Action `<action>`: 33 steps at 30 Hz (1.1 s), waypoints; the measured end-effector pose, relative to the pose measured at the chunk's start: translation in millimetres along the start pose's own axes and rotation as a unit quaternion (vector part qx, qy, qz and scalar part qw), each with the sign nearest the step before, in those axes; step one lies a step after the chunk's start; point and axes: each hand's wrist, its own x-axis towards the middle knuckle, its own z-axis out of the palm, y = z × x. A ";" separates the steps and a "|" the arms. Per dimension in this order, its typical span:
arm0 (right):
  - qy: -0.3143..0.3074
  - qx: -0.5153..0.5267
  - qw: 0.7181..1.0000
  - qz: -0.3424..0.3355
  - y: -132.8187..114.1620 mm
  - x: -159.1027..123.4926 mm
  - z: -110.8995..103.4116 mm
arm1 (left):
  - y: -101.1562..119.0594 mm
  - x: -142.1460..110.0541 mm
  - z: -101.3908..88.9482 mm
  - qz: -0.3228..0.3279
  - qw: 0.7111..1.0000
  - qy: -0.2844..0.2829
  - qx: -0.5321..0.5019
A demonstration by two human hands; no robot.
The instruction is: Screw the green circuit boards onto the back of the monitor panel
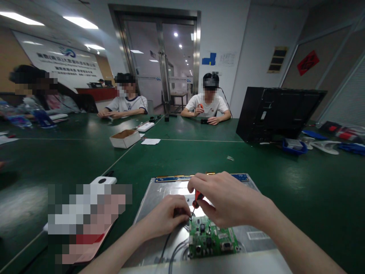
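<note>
My right hand [225, 198] grips a red and black screwdriver [197, 198] from above, its shaft slanting down to the upper left corner of a green circuit board [211, 236]. Close against that corner, my left hand [168, 215] has its thumb and fingers pinched near the screwdriver's tip; whatever they hold is too small to make out. The board lies on a silver metal panel [148, 201] with a blue strip board [171, 179] along its far edge. Grey cables [174, 253] run beside the board, below my left hand.
On the left lie a white device [104, 180] and a pink blurred item [94, 243]. An open white box [125, 139] stands farther back. A black monitor [276, 114] and a blue tray [294, 146] are at the back right. Several people sit across the green table [199, 156].
</note>
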 end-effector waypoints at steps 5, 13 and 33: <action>0.013 -0.010 1.000 0.016 1.0 2.9 2.4 | -1.0 -0.4 1.1 -0.002 1.000 -0.001 -0.001; -0.003 0.001 1.000 0.010 -0.3 0.1 -3.6 | -1.3 -0.4 1.1 -0.008 1.000 -0.005 0.002; 0.000 0.001 1.000 0.002 0.6 -1.3 -2.4 | 2.4 -0.9 0.5 -0.007 1.000 -0.012 -0.015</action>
